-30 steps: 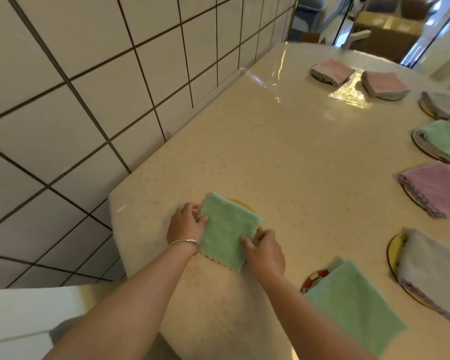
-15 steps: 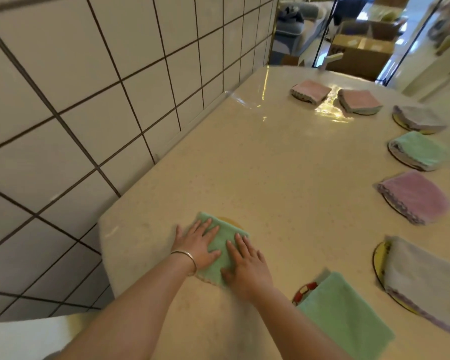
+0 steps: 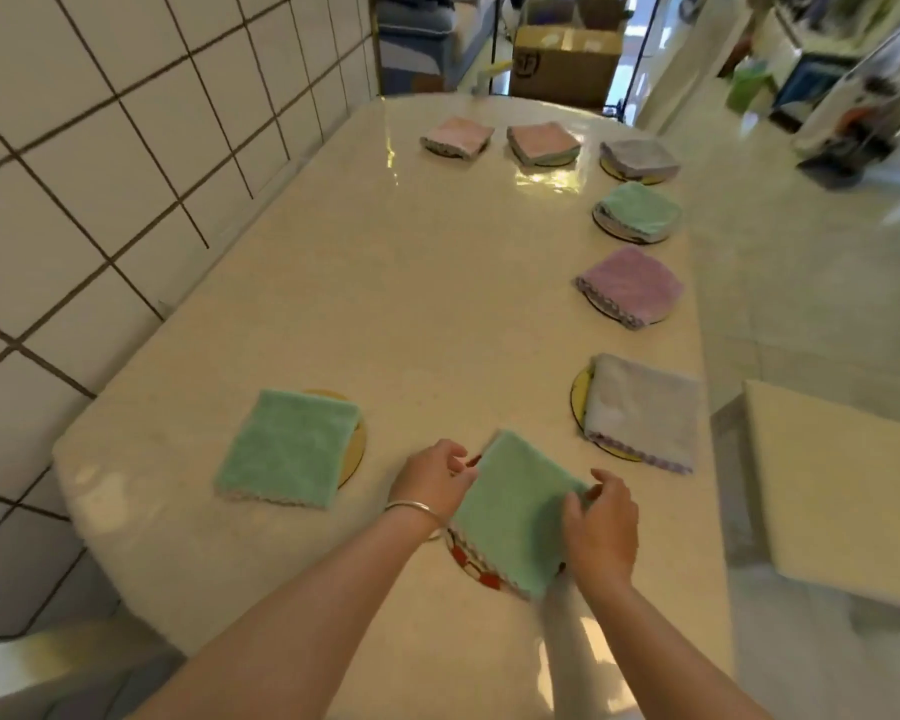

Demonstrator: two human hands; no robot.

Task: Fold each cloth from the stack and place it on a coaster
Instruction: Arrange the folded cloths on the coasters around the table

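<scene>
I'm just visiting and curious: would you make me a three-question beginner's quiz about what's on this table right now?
1. True or false: both hands, left hand and right hand, grip the near green cloth.
2. How many folded cloths lie on the table? A) five B) eight C) ten
3. Fill in: the red-patterned disc peeking from under the near green cloth is a ____.

Key: 1 true; 2 B, counting the left green cloth; 3 coaster.
</scene>
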